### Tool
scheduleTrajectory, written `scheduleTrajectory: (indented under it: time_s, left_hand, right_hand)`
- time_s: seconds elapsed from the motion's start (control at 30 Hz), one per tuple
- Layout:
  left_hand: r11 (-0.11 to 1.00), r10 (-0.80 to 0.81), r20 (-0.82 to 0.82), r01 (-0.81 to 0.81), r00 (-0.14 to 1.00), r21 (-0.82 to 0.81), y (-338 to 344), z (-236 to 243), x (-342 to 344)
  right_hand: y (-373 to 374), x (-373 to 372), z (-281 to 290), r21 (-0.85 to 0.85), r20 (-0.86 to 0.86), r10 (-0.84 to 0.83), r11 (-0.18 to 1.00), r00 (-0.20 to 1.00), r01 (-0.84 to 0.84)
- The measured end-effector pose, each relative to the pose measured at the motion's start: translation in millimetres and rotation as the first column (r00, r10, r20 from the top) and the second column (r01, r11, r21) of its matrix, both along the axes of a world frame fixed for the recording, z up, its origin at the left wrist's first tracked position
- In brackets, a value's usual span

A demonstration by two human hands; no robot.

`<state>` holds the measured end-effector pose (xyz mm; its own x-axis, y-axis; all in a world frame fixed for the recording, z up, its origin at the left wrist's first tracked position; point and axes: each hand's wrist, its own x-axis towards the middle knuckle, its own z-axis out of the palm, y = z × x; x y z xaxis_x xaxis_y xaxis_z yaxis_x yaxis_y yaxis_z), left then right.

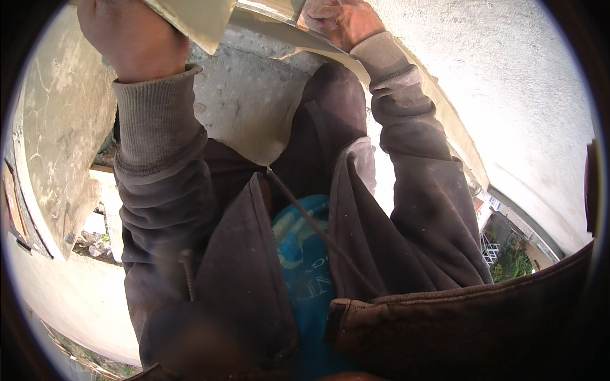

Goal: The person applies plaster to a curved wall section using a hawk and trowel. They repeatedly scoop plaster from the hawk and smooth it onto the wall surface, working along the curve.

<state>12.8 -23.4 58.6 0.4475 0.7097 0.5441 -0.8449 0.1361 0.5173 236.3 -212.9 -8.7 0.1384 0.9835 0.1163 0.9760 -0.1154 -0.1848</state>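
At the upper left, my left hand (136, 41) is closed, its back toward me and its fingers mostly hidden. It grips a flat pale board (197, 22) with a straight edge and a pointed lower corner; the rest runs out of the picture. My right hand (343, 22) is at the top edge, right of the middle, with curled fingers. Close to those fingers is a shiny flat piece (279, 9), partly cut off by the frame, and I cannot make out whether they hold it. Both hands are raised beyond my knees.
My bent knee (333, 95) rises in the middle before a rough grey-white surface (238, 101). A white textured wall (508, 82) stands on the right. At left is a cracked, stained pale slab (60, 120), with rubble (95, 244) in a gap below it. Greenery (513, 263) shows low on the right.
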Motion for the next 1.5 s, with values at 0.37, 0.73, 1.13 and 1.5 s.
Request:
scheduleTrajectory:
  time_s: [0.37,0.73,1.13,1.5]
  left_hand:
    - [0.862,0.504,-0.492,-0.374,0.710,0.342,41,-20,-15]
    - [0.893,0.445,-0.582,-0.389,0.681,0.227,39,-19,-26]
    - [0.755,0.652,-0.538,-0.389,0.534,0.528,28,-21,-37]
    - [0.691,0.715,-0.517,-0.367,0.470,0.622,34,-24,-33]
  right_hand:
    - [-119,11,11,-0.161,0.154,-0.298,0.933,0.942,0.322]
    - [-108,-4,30,0.101,-0.109,-0.348,0.928,0.931,0.358]
    - [-123,8,-9,0.059,-0.085,-0.271,0.959,0.959,0.277]
    - [-60,-12,-30,-0.088,0.056,-0.711,0.695,0.701,0.713]
